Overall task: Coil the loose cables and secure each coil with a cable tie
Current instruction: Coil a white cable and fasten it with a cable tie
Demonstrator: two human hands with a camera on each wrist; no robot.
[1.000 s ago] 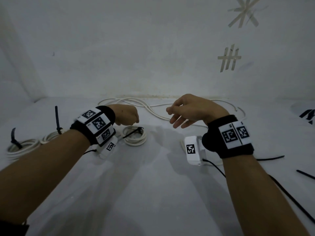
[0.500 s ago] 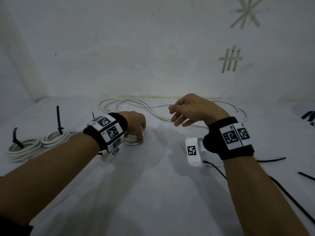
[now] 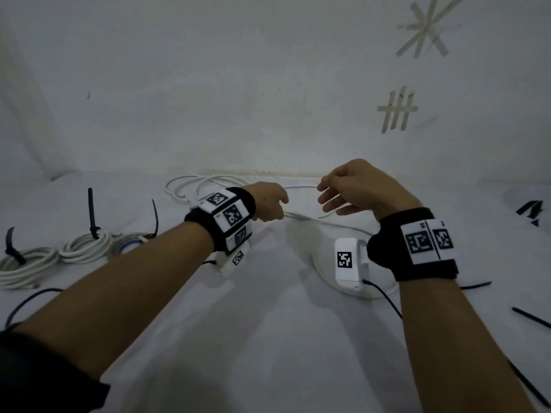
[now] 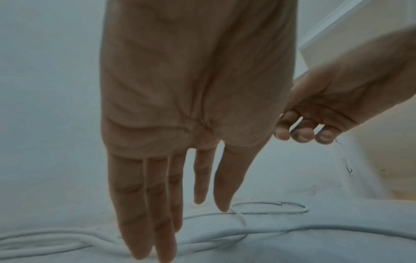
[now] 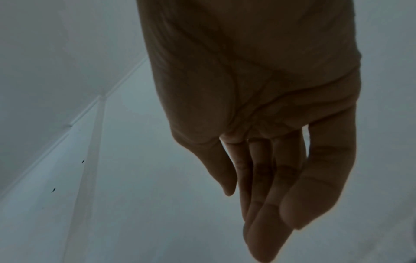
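Observation:
A loose white cable (image 3: 190,183) lies in loops at the back of the white surface, by the wall. My left hand (image 3: 277,210) hovers over one of its strands with nothing in it. The left wrist view shows that hand (image 4: 180,222) with straight fingers pointing down at the cable (image 4: 281,231); I cannot tell whether the fingertips touch it. My right hand (image 3: 328,198) hangs just to the right, above the cable, with relaxed fingers and an empty palm (image 5: 258,222). Three white coils (image 3: 86,246), each with a black tie, lie in a row at the left.
Loose black cable ties lie at the right: one near my right wrist (image 3: 475,285), another further front (image 3: 530,318), and a few at the far right edge (image 3: 530,208). The wall (image 3: 268,99) rises directly behind the cable. Thin black wires trail from both wrist cameras.
My left hand took the small tied coil, set it down beside the two coils at the left, let go and went to the loose cable at the back. The right hand rose slightly.

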